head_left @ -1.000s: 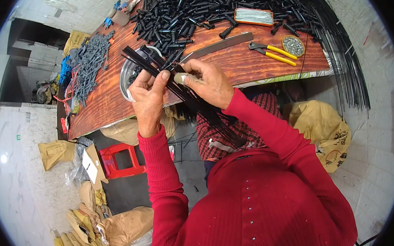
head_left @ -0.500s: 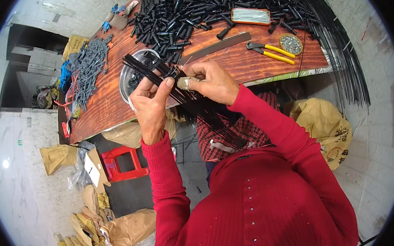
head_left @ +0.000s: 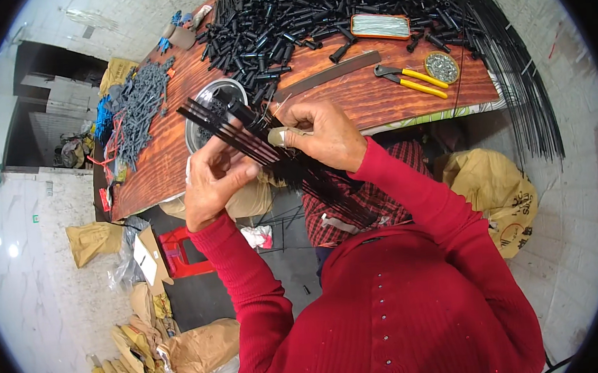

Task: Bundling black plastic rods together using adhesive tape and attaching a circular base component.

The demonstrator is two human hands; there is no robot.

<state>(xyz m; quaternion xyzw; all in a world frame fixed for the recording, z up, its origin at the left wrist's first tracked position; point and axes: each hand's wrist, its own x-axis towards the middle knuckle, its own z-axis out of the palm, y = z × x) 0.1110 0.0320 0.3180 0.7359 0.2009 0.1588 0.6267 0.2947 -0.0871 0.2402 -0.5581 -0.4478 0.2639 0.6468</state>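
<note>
A bundle of thin black rods [head_left: 327,188], like umbrella ribs, runs from above my lap up toward the table edge, its upper ends fanned apart. My right hand [head_left: 330,139] pinches the bundle near a short black plastic tube [head_left: 241,113]; a wrap covers its thumb. Just left of the rods is my left hand [head_left: 210,182], its thumb lifted away. Its fingers reach behind the fanned rods, partly hidden, so contact is hard to tell. Behind the tube stands a round metal bowl [head_left: 238,87] with small dark parts in it.
On the wooden table [head_left: 146,180] lie a heap of black tubes [head_left: 267,22], grey parts [head_left: 142,107], a flat bar [head_left: 329,74], yellow-handled pliers [head_left: 413,83], a tray of pins [head_left: 380,25] and a dish of small metal bits [head_left: 441,68]. A red stool [head_left: 197,268] stands below.
My left thumb has come off the rods, and the left hand has moved left and down. The rods' upper ends have spread wider. My right hand stays nearly in place.
</note>
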